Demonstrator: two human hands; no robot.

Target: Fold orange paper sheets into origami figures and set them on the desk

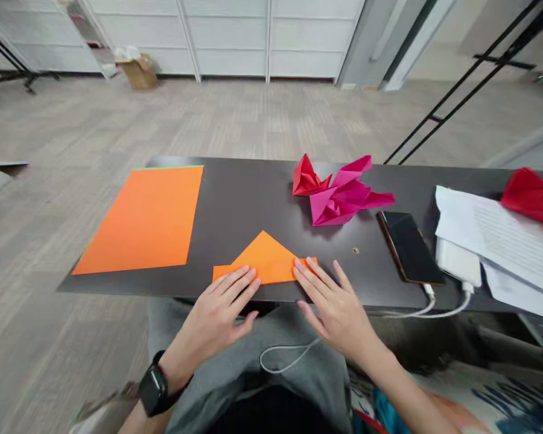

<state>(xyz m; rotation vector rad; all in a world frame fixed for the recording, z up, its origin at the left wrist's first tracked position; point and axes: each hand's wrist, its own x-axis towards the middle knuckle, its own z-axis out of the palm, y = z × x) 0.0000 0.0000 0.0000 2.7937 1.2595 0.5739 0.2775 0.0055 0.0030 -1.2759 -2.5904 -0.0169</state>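
A folded orange paper (266, 256), a triangle over a strip, lies at the near edge of a dark table (248, 199). My left hand (221, 307), with a black watch on its wrist, rests flat with fingers stretched onto the paper's left end. My right hand (335, 304) lies open too, fingertips pressing the paper's right end. Neither hand grips anything.
A flat stack of orange sheets (145, 220) lies at the left. Folded red (306, 178) and pink paper shapes (346, 196) sit behind. A black phone (408, 246), white charger (458, 262) with cable, white printed papers (502, 238) and red paper (534, 196) crowd the right.
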